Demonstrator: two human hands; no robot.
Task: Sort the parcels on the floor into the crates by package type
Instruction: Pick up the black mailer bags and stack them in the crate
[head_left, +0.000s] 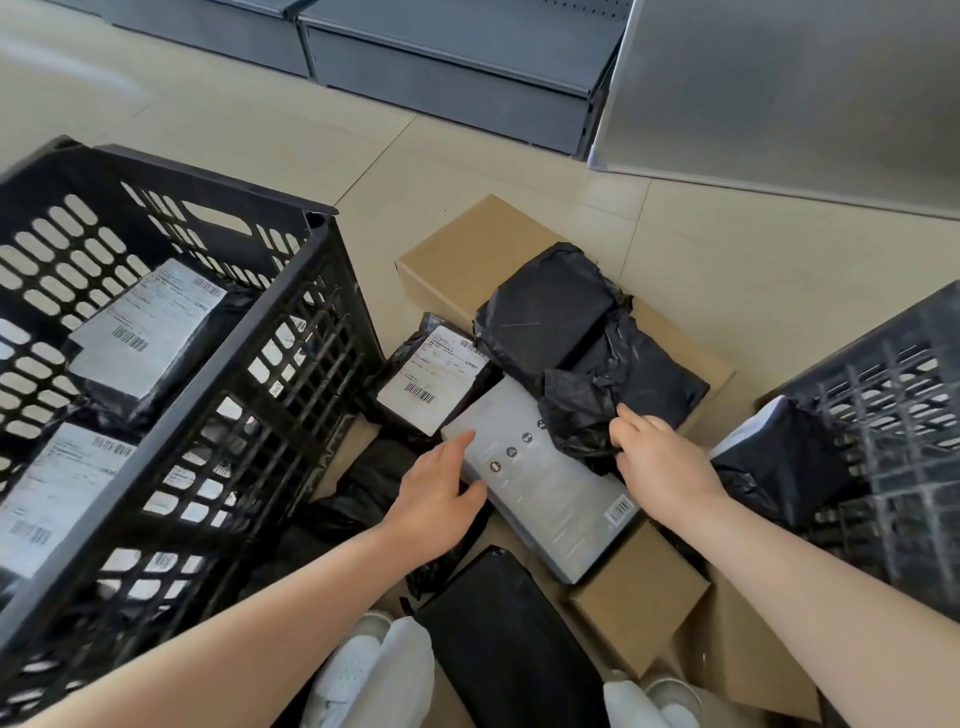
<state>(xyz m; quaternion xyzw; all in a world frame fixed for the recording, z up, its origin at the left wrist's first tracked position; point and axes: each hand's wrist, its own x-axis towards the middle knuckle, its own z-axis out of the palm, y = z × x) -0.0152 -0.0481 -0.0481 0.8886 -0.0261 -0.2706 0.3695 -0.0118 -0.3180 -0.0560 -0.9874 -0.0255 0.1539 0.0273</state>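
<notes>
While the right hand (660, 457) pinches the black bag (582, 358), the grey box (545, 483) runs diagonally, left hand (441, 493) fingers straight against its near-left edge.

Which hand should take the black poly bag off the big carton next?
Right. The right hand already pinches the black poly bag at its crumpled edge. The left hand lies open on the grey box, farther from the bag.
</notes>
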